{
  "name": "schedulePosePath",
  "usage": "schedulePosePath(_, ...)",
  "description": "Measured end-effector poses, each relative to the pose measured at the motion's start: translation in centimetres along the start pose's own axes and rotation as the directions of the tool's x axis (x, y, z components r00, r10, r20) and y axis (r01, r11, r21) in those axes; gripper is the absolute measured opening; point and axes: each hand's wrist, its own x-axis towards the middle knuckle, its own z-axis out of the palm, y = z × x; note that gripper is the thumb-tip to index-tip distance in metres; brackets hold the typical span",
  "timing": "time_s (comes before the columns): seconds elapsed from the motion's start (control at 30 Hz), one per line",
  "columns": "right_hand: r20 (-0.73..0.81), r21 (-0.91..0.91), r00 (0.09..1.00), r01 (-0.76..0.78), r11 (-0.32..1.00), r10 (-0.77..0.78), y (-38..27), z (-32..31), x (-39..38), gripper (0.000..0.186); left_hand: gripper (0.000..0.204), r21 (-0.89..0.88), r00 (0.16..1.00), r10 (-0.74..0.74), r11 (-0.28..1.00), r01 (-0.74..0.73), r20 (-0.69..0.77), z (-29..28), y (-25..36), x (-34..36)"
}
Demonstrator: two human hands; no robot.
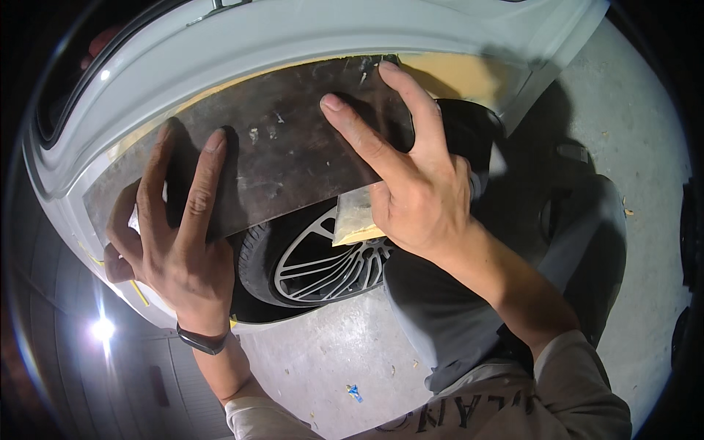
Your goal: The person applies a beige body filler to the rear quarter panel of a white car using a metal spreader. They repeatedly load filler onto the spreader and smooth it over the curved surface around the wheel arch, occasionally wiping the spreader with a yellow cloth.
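A wide, dark, flexible metal blade (293,150) lies flat against the white car body panel (242,44), over a patch of tan filler (458,73) above the wheel arch. My left hand (176,242) presses the blade's left end with spread fingers, thumb curled under its edge. My right hand (407,172) presses the blade's right part with two extended fingers, and a smaller pale spreader (353,220) smeared with filler is tucked under its palm.
Below the blade sits the car's tyre with a silver spoked alloy wheel (323,264). My knee in grey trousers (440,323) is bent beside it. The concrete floor (330,359) carries small filler scraps and a blue bit. A bright lamp reflection (103,328) glares on the panel.
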Motion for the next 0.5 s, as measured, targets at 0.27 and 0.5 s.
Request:
schedulePosePath(0.27, -0.013, -0.015, 0.994, 0.104, 0.994, -0.104, 1.6, 0.7, -1.5, 0.082, 0.069, -0.066, 0.993, -0.116, 0.991, 0.116, 0.008, 1.0, 2.1, -3.3)
schedulePosePath(0.5, 0.013, -0.067, 0.971, 0.237, 0.969, -0.237, 4.1, 2.2, -3.6, 0.082, 0.079, -0.063, 0.98, -0.193, 0.98, 0.191, -0.04, 3.4, 5.4, -7.9)
